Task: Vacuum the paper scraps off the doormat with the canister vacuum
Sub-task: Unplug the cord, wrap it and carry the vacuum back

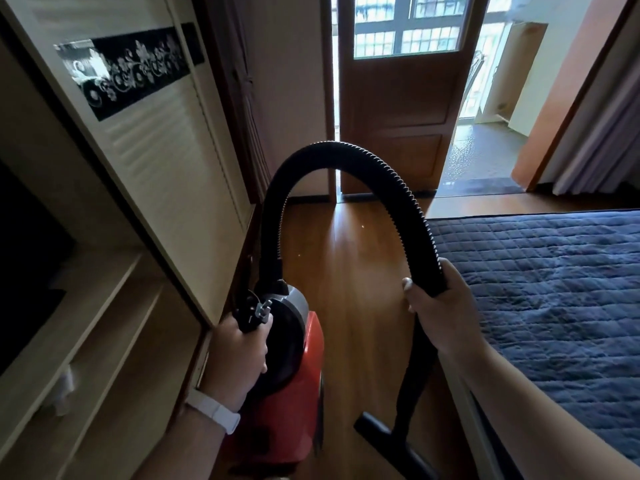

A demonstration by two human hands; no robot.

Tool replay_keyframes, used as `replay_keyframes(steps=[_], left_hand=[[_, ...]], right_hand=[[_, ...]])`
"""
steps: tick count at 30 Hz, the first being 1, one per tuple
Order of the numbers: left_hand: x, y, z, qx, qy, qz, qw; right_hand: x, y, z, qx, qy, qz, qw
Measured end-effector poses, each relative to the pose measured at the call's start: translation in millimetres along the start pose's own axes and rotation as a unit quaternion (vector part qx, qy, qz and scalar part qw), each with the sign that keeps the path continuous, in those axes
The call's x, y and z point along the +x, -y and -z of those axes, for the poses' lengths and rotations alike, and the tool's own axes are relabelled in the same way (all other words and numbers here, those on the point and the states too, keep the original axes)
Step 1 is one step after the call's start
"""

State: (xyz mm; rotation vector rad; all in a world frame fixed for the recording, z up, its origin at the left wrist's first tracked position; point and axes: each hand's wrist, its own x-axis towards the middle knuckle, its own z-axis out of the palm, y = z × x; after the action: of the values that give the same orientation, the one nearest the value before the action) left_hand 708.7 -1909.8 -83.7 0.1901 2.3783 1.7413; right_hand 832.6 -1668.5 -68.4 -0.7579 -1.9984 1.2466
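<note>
Left grip (242, 355) clasps the canister vacuum (308, 344) by its handle; right grip (440, 306) holds the hose (346, 148); hanging nozzle (391, 441) may strike the bed (536, 271).

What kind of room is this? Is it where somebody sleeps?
Most likely a bedroom in a home: a bed with a dark blue quilted cover on the right, a tall pale cupboard on the left, and a wooden door with a glass pane ahead.
</note>
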Motion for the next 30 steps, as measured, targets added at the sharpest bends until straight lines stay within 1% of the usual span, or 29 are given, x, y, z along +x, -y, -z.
replay_keyframes(steps=[6,11,14,18,23,30], left_hand=[[91.3,-1.1,-26.7,-0.022,0.020,0.017,0.999],[190.9,-10.1,-46.1,-0.027,0.064,0.027,0.997],[251.6,-23.3,-57.7,-0.036,0.089,0.024,0.995],[328.6,-37.9,-70.4,-0.021,0.116,0.001,0.993],[395.3,-50.8,-92.0,0.001,0.139,-0.020,0.990],[464.8,-71.7,-157.6,0.003,0.176,0.000,0.984]], right_hand=[[71.7,-8.1,-47.3,-0.010,-0.027,-0.021,0.999],[138.0,-7.0,-91.5,-0.023,-0.052,-0.044,0.997],[182.4,-0.1,-113.2,-0.069,-0.078,-0.067,0.992],[238.9,14.9,-135.7,-0.108,-0.123,-0.059,0.985],[290.9,19.0,-152.3,-0.106,-0.157,-0.066,0.980],[360.4,-16.4,-157.1,-0.109,-0.165,-0.086,0.977]])
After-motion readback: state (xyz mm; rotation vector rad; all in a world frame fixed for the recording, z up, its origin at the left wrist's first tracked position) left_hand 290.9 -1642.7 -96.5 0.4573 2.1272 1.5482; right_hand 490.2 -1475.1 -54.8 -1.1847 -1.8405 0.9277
